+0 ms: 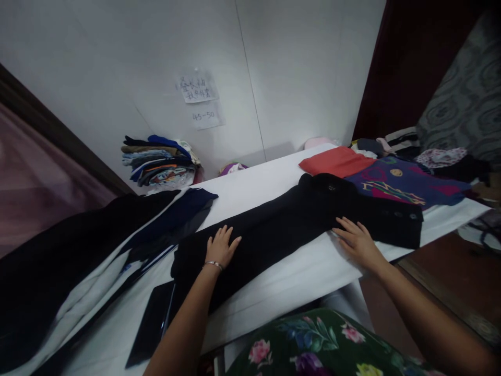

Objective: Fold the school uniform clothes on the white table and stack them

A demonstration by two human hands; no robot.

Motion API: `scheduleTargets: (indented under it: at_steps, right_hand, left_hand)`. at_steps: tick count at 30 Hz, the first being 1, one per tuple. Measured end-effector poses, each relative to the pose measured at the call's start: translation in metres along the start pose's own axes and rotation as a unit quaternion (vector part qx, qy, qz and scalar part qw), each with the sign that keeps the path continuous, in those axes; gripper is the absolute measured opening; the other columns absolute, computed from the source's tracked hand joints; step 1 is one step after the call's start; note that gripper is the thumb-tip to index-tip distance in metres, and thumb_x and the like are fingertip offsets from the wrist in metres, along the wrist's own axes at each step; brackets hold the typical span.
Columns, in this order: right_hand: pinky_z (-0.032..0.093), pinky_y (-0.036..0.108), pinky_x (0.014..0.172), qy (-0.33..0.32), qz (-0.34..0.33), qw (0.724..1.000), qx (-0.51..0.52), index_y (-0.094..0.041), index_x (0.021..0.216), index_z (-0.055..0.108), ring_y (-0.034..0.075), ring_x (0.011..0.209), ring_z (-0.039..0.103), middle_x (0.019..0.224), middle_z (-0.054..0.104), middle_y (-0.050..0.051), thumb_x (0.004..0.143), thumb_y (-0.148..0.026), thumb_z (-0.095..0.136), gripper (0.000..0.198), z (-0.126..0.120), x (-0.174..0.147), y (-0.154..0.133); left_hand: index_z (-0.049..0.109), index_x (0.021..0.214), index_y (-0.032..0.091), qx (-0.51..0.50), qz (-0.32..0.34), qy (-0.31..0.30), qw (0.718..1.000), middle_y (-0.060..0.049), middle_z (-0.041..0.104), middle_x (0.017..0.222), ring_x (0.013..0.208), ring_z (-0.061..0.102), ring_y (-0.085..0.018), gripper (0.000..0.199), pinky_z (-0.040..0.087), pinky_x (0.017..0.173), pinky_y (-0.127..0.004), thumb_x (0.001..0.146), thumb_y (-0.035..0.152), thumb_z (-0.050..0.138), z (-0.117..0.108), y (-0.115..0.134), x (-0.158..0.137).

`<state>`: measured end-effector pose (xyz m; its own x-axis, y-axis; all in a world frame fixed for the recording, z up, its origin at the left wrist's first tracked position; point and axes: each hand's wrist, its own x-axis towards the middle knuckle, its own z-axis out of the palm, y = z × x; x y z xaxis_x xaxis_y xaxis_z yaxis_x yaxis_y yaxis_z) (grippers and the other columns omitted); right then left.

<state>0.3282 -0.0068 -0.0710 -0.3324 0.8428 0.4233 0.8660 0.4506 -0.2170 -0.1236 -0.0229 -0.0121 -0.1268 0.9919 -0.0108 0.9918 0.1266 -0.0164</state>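
Floral garment [324, 342] nearest; black coat [274, 224] flat on table [297, 277].
Left hand [221, 247] rests on coat, right hand [355, 241] at its near edge; fingers of both spread, gripping nothing. Probably soft, limp, moderately heavy: hold by edges, supporting sleeve [383, 227].

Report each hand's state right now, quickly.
Left hand: open, fingers spread on the black jacket, nothing gripped.
Right hand: open, fingers spread at the jacket's near edge; no grip visible.
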Motion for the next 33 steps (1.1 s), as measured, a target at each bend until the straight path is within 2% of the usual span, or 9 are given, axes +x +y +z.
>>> scheduleTargets:
  at_steps: [5, 10, 14, 17, 20, 23, 27, 30, 33]
  right_hand:
    - [0.034, 0.055, 0.105, 0.075, 0.004, 0.997, 0.035, -0.026, 0.115, 0.065, 0.028, 0.133, 0.040, 0.133, 0.057, 0.009, 0.092, -0.039, 0.041, 0.036, -0.019, 0.007, 0.001]
    - [0.033, 0.058, 0.104, 0.106, 0.015, 0.994, -0.001, -0.027, 0.129, 0.056, 0.033, 0.135, 0.036, 0.140, 0.050, 0.010, 0.090, -0.038, 0.044, 0.042, -0.033, 0.042, 0.012]
    - [0.029, 0.062, 0.104, 0.072, 0.055, 0.995, -0.042, -0.024, 0.135, 0.050, 0.034, 0.132, 0.040, 0.140, 0.050, 0.012, 0.090, -0.043, 0.042, 0.050, -0.020, 0.057, 0.037]
    - [0.032, 0.062, 0.102, 0.020, 0.071, 0.997, -0.035, -0.023, 0.136, 0.048, 0.033, 0.126, 0.047, 0.139, 0.051, 0.012, 0.090, -0.047, 0.036, 0.053, -0.006, 0.052, 0.052]
    - [0.034, 0.061, 0.101, 0.021, 0.079, 0.996, -0.037, -0.021, 0.138, 0.045, 0.034, 0.128, 0.045, 0.142, 0.047, 0.015, 0.091, -0.049, 0.033, 0.056, -0.001, 0.044, 0.054]
    - [0.034, 0.059, 0.103, 0.056, 0.075, 0.995, -0.045, -0.020, 0.139, 0.044, 0.034, 0.134, 0.038, 0.144, 0.043, 0.017, 0.092, -0.048, 0.034, 0.056, -0.007, 0.044, 0.040]
    - [0.033, 0.053, 0.107, 0.098, -0.023, 0.995, 0.007, -0.022, 0.134, 0.051, 0.031, 0.137, 0.033, 0.143, 0.046, 0.013, 0.092, -0.043, 0.039, 0.048, -0.015, 0.060, 0.003]
    - [0.035, 0.052, 0.107, 0.081, -0.097, 0.990, 0.070, -0.025, 0.131, 0.053, 0.029, 0.138, 0.032, 0.143, 0.046, 0.008, 0.092, -0.041, 0.040, 0.044, -0.011, 0.082, -0.033]
    - [0.032, 0.050, 0.109, 0.030, -0.131, 0.986, 0.096, -0.024, 0.133, 0.052, 0.027, 0.140, 0.028, 0.147, 0.041, 0.006, 0.093, -0.041, 0.037, 0.046, 0.004, 0.104, -0.063]
  left_hand:
    - [0.043, 0.141, 0.022, 0.033, -0.065, 0.014, 0.997, -0.010, 0.036, 0.151, 0.141, 0.026, -0.031, 0.060, 0.022, 0.110, -0.059, 0.093, 0.056, 0.031, 0.000, -0.018, -0.019]
    - [0.041, 0.143, 0.021, 0.028, -0.065, 0.013, 0.997, -0.009, 0.033, 0.153, 0.141, 0.026, -0.030, 0.062, 0.025, 0.110, -0.055, 0.093, 0.056, 0.030, 0.006, -0.023, -0.029]
    - [0.042, 0.142, 0.022, 0.025, -0.083, 0.009, 0.996, -0.009, 0.033, 0.153, 0.141, 0.026, -0.030, 0.062, 0.024, 0.111, -0.055, 0.092, 0.058, 0.032, 0.003, -0.031, -0.035]
    - [0.042, 0.142, 0.021, 0.010, -0.099, 0.012, 0.995, -0.010, 0.034, 0.152, 0.140, 0.029, -0.029, 0.063, 0.024, 0.112, -0.052, 0.091, 0.058, 0.035, 0.002, -0.037, -0.042]
    - [0.044, 0.140, 0.022, -0.012, -0.098, 0.017, 0.995, -0.010, 0.035, 0.151, 0.140, 0.029, -0.028, 0.061, 0.021, 0.114, -0.051, 0.090, 0.056, 0.041, 0.001, -0.041, -0.048]
    - [0.046, 0.138, 0.024, -0.028, -0.079, 0.021, 0.996, -0.007, 0.038, 0.150, 0.140, 0.031, -0.026, 0.054, 0.022, 0.114, -0.050, 0.089, 0.045, 0.047, -0.003, -0.047, -0.052]
    - [0.052, 0.134, 0.023, -0.033, -0.051, 0.017, 0.998, -0.004, 0.047, 0.144, 0.134, 0.041, -0.020, 0.050, 0.028, 0.113, -0.041, 0.086, 0.019, 0.043, -0.009, -0.055, -0.055]
    - [0.054, 0.133, 0.019, -0.024, -0.047, 0.012, 0.999, -0.004, 0.050, 0.142, 0.131, 0.045, -0.019, 0.053, 0.030, 0.112, -0.037, 0.083, 0.010, 0.038, -0.008, -0.060, -0.053]
    - [0.057, 0.131, 0.021, -0.014, -0.053, 0.022, 0.998, -0.003, 0.051, 0.141, 0.131, 0.046, -0.019, 0.053, 0.029, 0.113, -0.039, 0.083, 0.009, 0.038, -0.002, -0.063, -0.050]
